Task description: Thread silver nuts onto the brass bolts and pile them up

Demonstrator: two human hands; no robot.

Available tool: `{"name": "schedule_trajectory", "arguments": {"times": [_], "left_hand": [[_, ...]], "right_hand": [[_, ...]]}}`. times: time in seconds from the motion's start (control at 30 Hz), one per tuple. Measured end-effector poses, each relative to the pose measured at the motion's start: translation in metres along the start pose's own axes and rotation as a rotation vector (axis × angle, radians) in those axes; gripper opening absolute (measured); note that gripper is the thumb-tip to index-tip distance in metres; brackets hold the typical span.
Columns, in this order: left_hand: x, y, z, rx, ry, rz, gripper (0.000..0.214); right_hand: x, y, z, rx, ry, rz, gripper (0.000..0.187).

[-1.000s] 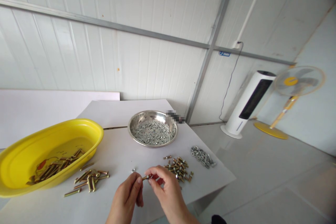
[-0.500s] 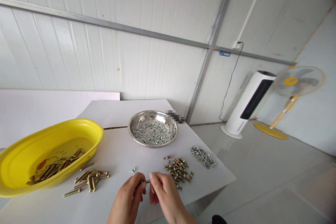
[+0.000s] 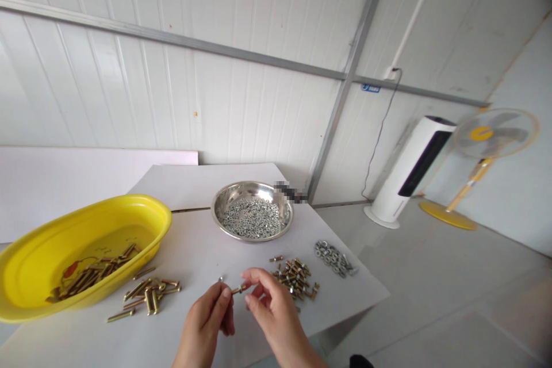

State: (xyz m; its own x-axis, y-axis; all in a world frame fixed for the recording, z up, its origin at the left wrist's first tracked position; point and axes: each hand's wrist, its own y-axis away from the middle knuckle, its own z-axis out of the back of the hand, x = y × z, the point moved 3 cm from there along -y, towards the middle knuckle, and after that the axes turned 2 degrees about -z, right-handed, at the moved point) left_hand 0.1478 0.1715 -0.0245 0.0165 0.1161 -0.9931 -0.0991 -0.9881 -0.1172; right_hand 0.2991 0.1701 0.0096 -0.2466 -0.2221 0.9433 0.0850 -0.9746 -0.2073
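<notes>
My two hands hold a short brass bolt [image 3: 238, 290] above the white table [image 3: 194, 247]. My left hand [image 3: 204, 317] pinches the bolt's near end between thumb and fingers. My right hand [image 3: 272, 306] holds the other end between thumb and forefinger. A small silver nut or washer [image 3: 221, 279] lies just beyond my left fingertips. To the right of my right hand is a heap of brass bolts [image 3: 295, 279], and beyond it a pile of zinc washers [image 3: 333, 259].
A steel bowl [image 3: 252, 187] of washers stands at the table's back. A yellow plastic tub [image 3: 86, 210] holding bolts sits left, with loose bolts [image 3: 149, 296] beside it. The table's right edge drops to a grey floor, with a tower heater [image 3: 414, 169] and yellow fan [image 3: 483, 149] beyond.
My right hand has lifted and closed in on the bolt's far end, its fingers now around it. My left hand has stayed nearly in place, and the bolt has tilted slightly.
</notes>
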Motion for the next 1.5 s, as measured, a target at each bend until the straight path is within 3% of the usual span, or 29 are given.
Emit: {"name": "schedule_trajectory", "arguments": {"times": [0.13, 0.33, 0.57, 0.7, 0.9, 1.03, 1.23, 1.37, 1.5], "left_hand": [[0.002, 0.001, 0.000, 0.005, 0.063, 0.075, 0.046], [0.000, 0.001, 0.003, 0.055, -0.077, 0.107, 0.053], [0.002, -0.001, 0.001, 0.118, -0.103, 0.029, 0.044], [-0.011, 0.002, 0.000, 0.119, -0.169, -0.077, 0.030], [-0.026, 0.009, -0.002, 0.106, -0.331, -0.250, 0.021], [-0.020, 0.007, -0.003, 0.049, -0.245, -0.187, 0.026], [-0.002, 0.001, 0.003, 0.019, -0.026, -0.008, 0.035], [0.002, -0.001, 0.004, 0.049, 0.093, 0.074, 0.040], [0.002, -0.002, 0.002, 0.105, 0.126, 0.090, 0.040]], "right_hand": [[0.001, -0.002, -0.003, 0.003, 0.068, 0.050, 0.029], [-0.005, 0.001, -0.006, 0.015, 0.047, -0.025, 0.019], [-0.007, 0.004, -0.009, 0.154, -0.109, -0.052, 0.015], [-0.006, 0.005, -0.011, 0.171, -0.137, -0.078, 0.026], [-0.014, 0.006, -0.015, 0.152, -0.122, -0.178, 0.057], [-0.008, 0.006, -0.011, 0.139, -0.134, -0.149, 0.054], [0.002, 0.003, -0.003, 0.074, -0.050, -0.042, 0.024], [-0.001, 0.001, -0.006, -0.003, 0.049, 0.034, 0.045], [-0.002, -0.001, -0.008, 0.003, 0.075, 0.057, 0.040]]}}
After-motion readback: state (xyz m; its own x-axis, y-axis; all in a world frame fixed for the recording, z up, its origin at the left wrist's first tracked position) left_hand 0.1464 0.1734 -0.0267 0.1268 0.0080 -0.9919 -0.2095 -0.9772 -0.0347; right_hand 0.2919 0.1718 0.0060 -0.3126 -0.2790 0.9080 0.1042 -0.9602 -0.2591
